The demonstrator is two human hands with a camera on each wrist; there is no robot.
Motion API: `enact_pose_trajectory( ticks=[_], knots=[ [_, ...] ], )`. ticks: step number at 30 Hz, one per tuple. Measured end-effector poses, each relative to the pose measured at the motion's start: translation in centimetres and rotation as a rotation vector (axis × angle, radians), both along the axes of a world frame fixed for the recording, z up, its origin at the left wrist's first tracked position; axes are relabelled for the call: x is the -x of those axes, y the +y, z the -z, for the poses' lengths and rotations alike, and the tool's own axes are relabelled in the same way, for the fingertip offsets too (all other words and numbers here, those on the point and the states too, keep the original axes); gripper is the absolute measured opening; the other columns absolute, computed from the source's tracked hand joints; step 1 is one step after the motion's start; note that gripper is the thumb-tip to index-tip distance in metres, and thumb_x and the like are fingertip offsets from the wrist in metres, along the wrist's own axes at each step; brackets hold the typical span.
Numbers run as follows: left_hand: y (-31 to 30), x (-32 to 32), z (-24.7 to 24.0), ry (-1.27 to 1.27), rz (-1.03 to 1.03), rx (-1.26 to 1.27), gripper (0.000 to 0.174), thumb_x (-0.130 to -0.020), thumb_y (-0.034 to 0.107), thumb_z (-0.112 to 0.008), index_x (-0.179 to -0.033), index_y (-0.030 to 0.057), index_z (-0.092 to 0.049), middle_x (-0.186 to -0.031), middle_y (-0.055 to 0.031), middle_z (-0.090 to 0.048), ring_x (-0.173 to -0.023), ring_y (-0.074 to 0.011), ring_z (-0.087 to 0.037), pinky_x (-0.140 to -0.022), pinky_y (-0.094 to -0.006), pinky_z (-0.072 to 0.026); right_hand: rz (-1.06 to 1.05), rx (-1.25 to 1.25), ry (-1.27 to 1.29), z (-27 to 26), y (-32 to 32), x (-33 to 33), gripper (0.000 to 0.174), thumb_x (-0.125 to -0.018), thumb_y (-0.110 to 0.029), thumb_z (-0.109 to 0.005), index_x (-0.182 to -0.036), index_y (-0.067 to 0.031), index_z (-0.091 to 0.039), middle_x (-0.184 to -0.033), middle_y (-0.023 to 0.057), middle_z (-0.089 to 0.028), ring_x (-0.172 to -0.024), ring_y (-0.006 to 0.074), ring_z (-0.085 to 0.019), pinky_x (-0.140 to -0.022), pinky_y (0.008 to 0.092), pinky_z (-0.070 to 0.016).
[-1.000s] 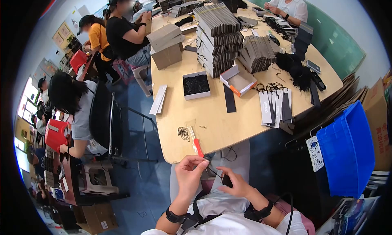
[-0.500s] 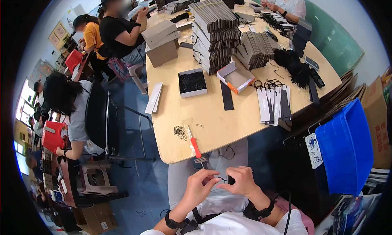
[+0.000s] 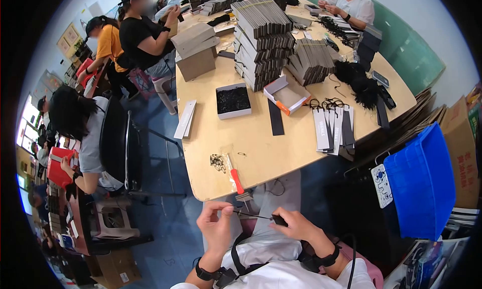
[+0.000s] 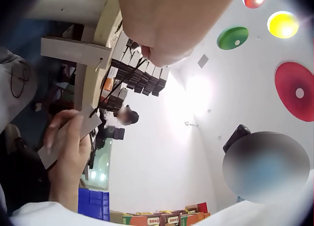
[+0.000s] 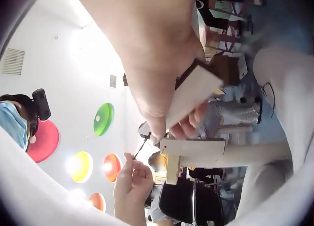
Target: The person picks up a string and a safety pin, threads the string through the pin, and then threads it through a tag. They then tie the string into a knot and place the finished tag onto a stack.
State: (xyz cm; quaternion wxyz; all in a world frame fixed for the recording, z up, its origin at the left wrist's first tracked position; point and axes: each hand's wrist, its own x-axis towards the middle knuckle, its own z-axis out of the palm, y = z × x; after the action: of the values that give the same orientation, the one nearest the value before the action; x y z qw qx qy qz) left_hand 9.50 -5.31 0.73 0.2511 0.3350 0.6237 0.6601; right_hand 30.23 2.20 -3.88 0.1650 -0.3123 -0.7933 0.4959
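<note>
My left hand (image 3: 217, 229) pinches the end of a thin black cord (image 3: 255, 215) between thumb and fingertips. The cord runs taut to the corner of a hang tag (image 3: 279, 220), which my right hand (image 3: 297, 226) grips over my lap. In the left wrist view the tag (image 4: 91, 125) shows a pale face, with the cord at its corner. In the right wrist view the tag (image 5: 194, 98) lies between thumb and fingers. Ahead of the hands, a red-handled tool (image 3: 236, 181) juts over the table edge, a small stack of cards (image 3: 244, 196) at its thin shaft.
On the table (image 3: 271, 163) are loose black cords (image 3: 217, 162), a box of black pieces (image 3: 233, 101), corded tags (image 3: 334, 128) and tall stacks of cards (image 3: 263, 43). A blue bin (image 3: 422, 183) stands at right. Other people sit or stand around.
The hands came close together at the cord, then drew apart; my left hand has moved left, and the cord is now stretched straight. The tag stays in my right hand.
</note>
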Motion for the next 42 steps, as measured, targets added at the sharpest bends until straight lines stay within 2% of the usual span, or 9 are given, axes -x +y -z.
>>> enact_pose_trajectory(
  ticks=[4,7,16,20,22,26,29,32,42],
  knots=[
    [0.9,1.1,-0.9,-0.101,-0.027,0.039,0.009,-0.085,0.007,-0.069,-0.086,0.0003,-0.063,-0.081,-0.0024,-0.062,-0.069,-0.0082,-0.055,-0.066,-0.0213,-0.0429,-0.111,-0.175,0.070,0.4,1.9,-1.2,0.027,-0.088,-0.022,-0.065,-0.100,0.0007,-0.056,-0.077,0.0159,-0.064,-0.063,0.0303,-0.063,-0.062,0.0342,-0.0506],
    [2.1,1.6,-1.0,-0.203,-0.077,0.019,0.013,-0.087,0.010,-0.068,-0.092,0.0000,-0.061,-0.082,-0.0034,-0.063,-0.068,-0.0083,-0.057,-0.065,-0.0209,-0.0442,0.058,0.619,0.187,-1.2,2.8,-1.8,0.014,-0.089,-0.011,-0.064,-0.092,0.0026,-0.060,-0.079,0.0063,-0.066,-0.067,0.0114,-0.062,-0.062,0.0254,-0.0503],
    [5.8,1.2,-4.0,-0.331,0.221,-0.205,0.027,-0.089,-0.003,-0.055,-0.115,-0.0016,-0.054,-0.113,-0.0121,-0.060,-0.103,-0.0203,-0.061,-0.091,-0.0299,-0.0469,0.591,0.139,0.361,-2.4,7.8,-1.8,0.024,-0.081,0.000,-0.068,-0.105,0.0031,-0.062,-0.083,0.0001,-0.061,-0.074,0.0045,-0.055,-0.068,0.0201,-0.0447],
    [6.2,4.1,-1.6,0.200,0.093,-0.074,0.024,-0.090,0.000,-0.056,-0.113,-0.0014,-0.057,-0.112,-0.0112,-0.060,-0.099,-0.0205,-0.063,-0.081,-0.0290,-0.0498,0.950,-0.400,0.076,-4.3,12.1,-0.9,0.032,-0.085,-0.008,-0.065,-0.115,0.0016,-0.058,-0.105,0.0130,-0.060,-0.091,0.0203,-0.058,-0.079,0.0317,-0.0461],
    [6.0,5.1,-1.9,0.394,0.030,0.003,0.024,-0.087,0.000,-0.057,-0.111,0.0013,-0.060,-0.107,-0.0115,-0.061,-0.089,-0.0197,-0.064,-0.075,-0.0294,-0.0507,0.980,-0.828,-0.144,-4.7,13.4,-0.6,0.041,-0.085,-0.013,-0.063,-0.122,-0.0001,-0.052,-0.116,0.0160,-0.055,-0.113,0.0356,-0.043,-0.099,0.0435,-0.0319],
    [6.0,5.4,-1.2,0.580,0.026,0.267,0.030,-0.083,-0.002,-0.060,-0.111,0.0050,-0.062,-0.101,-0.0121,-0.061,-0.086,-0.0243,-0.062,-0.073,-0.0318,-0.0508,0.893,-0.851,-0.041,-4.5,12.4,1.4,0.026,-0.082,-0.006,-0.063,-0.107,-0.0003,-0.059,-0.111,0.0158,-0.056,-0.105,0.0346,-0.049,-0.093,0.0422,-0.0374],
    [8.3,3.8,-1.5,0.871,0.124,0.243,0.034,-0.080,0.002,-0.062,-0.114,0.0069,-0.063,-0.112,-0.0106,-0.060,-0.103,-0.0268,-0.056,-0.082,-0.0362,-0.0477,0.538,-0.774,0.283,-3.4,10.2,2.7,0.010,-0.074,0.004,-0.064,-0.078,-0.0036,-0.059,-0.068,0.0089,-0.059,-0.058,0.0271,-0.058,-0.052,0.0337,-0.0439],
    [9.8,2.5,-1.3,1.158,0.086,0.312,0.033,-0.080,0.006,-0.064,-0.113,0.0086,-0.064,-0.119,-0.0100,-0.059,-0.112,-0.0287,-0.051,-0.090,-0.0403,-0.0418,0.324,-0.659,0.347,-1.1,7.2,2.6,0.010,-0.071,0.000,-0.066,-0.072,-0.0059,-0.059,-0.057,0.0063,-0.055,-0.046,0.0220,-0.055,-0.046,0.0296,-0.0429],
    [10.9,2.2,1.3,1.146,0.063,0.375,0.018,-0.077,0.005,-0.063,-0.095,0.0036,-0.061,-0.131,-0.0109,-0.051,-0.119,-0.0289,-0.046,-0.089,-0.0429,-0.0366,0.188,-0.527,-0.392,16.4,6.0,4.7,0.035,-0.080,-0.024,-0.066,-0.110,-0.0078,-0.060,-0.117,0.0141,-0.059,-0.105,0.0336,-0.058,-0.082,0.0442,-0.0508]
  ],
)
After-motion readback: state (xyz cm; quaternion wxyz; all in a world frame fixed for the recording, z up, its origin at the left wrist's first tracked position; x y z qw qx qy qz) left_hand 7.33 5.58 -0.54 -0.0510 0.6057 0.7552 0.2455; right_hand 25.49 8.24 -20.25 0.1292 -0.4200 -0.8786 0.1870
